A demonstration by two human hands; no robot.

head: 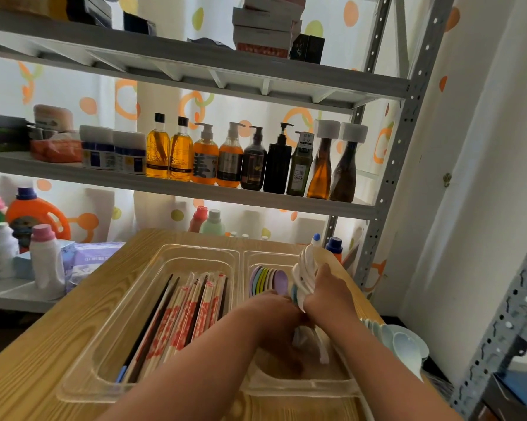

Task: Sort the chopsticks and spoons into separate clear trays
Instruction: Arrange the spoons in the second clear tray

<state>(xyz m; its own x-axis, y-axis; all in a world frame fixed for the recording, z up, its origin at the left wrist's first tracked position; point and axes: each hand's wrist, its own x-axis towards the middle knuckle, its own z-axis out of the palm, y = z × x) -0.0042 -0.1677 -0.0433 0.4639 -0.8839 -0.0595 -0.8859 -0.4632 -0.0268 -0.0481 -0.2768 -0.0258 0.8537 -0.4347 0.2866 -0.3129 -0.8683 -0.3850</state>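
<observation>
Two clear trays stand side by side on a wooden table. The left tray (110,302) holds several paper-wrapped and dark chopsticks (183,317). In the right tray (253,256) lies a row of pastel spoons (269,282). Over the right tray my right hand (326,290) grips a stack of white spoons (306,270), bowls up. My left hand (274,323) is curled around the handles of the same stack, lower in the tray. Several pale blue spoons (405,341) lie on the table's right edge beside the tray.
A grey metal shelf (195,192) behind the table carries bottles (256,165) and jars. Detergent bottles (37,214) and a white bottle (47,262) stand on a lower shelf at the left. Another rack's post (505,326) rises at the right.
</observation>
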